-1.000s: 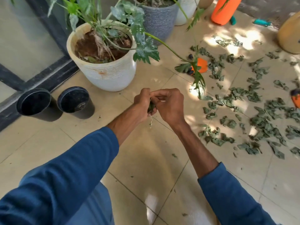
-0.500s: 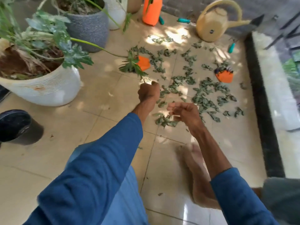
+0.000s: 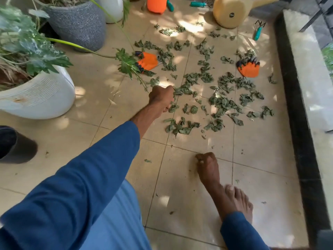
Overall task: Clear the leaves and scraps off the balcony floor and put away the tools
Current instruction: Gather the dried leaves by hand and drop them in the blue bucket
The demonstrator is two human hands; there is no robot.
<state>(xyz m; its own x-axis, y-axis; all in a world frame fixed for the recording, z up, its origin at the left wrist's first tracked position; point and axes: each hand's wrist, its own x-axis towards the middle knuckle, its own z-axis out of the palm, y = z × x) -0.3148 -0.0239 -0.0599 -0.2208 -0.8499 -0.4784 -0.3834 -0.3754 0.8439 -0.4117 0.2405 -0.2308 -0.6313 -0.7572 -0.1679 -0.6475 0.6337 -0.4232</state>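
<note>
Green leaf scraps [image 3: 207,91] lie scattered over the beige floor tiles [image 3: 189,195]. My left hand [image 3: 161,98] is a fist at the near left edge of the litter, and green bits show under its fingers. My right hand [image 3: 207,164] is low at the floor in front of the leaves, fingertips bunched on the tile; what they pinch is hidden. Two orange gloves [image 3: 146,60] [image 3: 249,69] lie among the leaves. A teal-handled hand rake [image 3: 258,32] and another teal tool [image 3: 198,4] lie at the back.
A white pot [image 3: 39,96] with a long drooping stem, a grey pot [image 3: 79,26] and a black pot [image 3: 12,143] stand on the left. A tan watering can [image 3: 232,11] stands at the back. A black curb [image 3: 297,105] borders the right. My bare foot [image 3: 237,201] is near the right hand.
My hands were together in front of the white pot and have separated. The left fist moved out to the leaves; the right hand dropped to the floor. The view swung right.
</note>
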